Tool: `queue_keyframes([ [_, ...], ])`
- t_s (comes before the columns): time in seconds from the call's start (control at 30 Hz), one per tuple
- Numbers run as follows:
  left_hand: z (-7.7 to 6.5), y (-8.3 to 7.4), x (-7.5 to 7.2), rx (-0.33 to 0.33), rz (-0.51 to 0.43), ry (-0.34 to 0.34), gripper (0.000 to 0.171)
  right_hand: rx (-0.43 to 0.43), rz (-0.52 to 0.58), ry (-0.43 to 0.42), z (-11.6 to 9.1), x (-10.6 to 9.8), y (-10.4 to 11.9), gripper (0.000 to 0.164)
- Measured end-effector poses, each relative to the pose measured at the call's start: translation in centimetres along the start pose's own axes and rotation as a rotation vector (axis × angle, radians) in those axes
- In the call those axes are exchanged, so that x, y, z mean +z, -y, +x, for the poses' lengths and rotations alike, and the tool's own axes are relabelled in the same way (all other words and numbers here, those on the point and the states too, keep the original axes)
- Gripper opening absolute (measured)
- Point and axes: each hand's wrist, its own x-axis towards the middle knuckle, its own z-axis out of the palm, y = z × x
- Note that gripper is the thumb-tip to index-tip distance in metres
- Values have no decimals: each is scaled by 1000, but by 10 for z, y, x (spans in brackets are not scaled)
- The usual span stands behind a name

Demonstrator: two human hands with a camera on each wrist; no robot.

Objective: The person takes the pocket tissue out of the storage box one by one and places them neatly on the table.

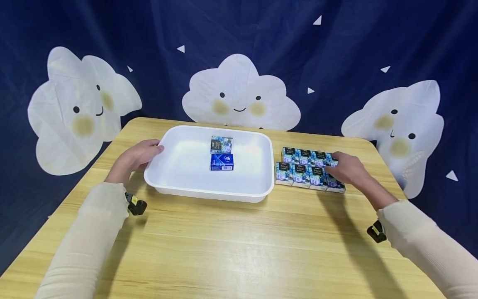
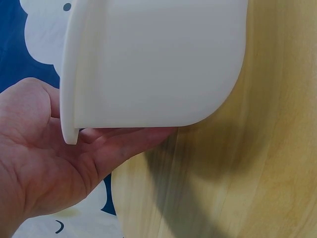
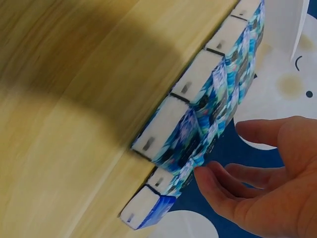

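Note:
My left hand [image 1: 140,155] grips the left end of a white plastic tray [image 1: 175,166]. In the left wrist view its thumb is at the rim and its fingers lie under the tray wall [image 2: 158,64]. Inside the tray lie a floral pack [image 1: 226,145] labelled "Face" and a dark blue pack [image 1: 222,162]. My right hand [image 1: 348,168] hovers at the right end of two rows of small floral packs [image 1: 301,174]. In the right wrist view, its bent fingers are apart with nothing between them. A blue-ended pack [image 3: 148,208] sits at the row's end there, hidden in the head view.
The wooden table [image 1: 224,245] has a rounded far edge. Behind it hangs a navy curtain [image 1: 160,83] with white smiling clouds [image 1: 240,93]. A narrow gap separates the tray from the pack rows. Both forearms wear cream sleeves [image 1: 86,232] and black wrist cameras [image 1: 136,204].

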Motion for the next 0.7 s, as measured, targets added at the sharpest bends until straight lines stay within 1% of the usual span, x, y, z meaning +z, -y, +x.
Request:
queue_keyframes([
  [0.37, 0, 0, 0, 5, 8, -5, 61, 8, 23, -16, 6, -5, 26, 68],
  [0.53, 0, 0, 0, 1, 1, -8, 59, 3, 35, -25, 10, -8, 47, 67],
  [0.7, 0, -1, 1, 1, 7, -8, 59, -25, 43, -50, 15, -10, 73, 65],
])
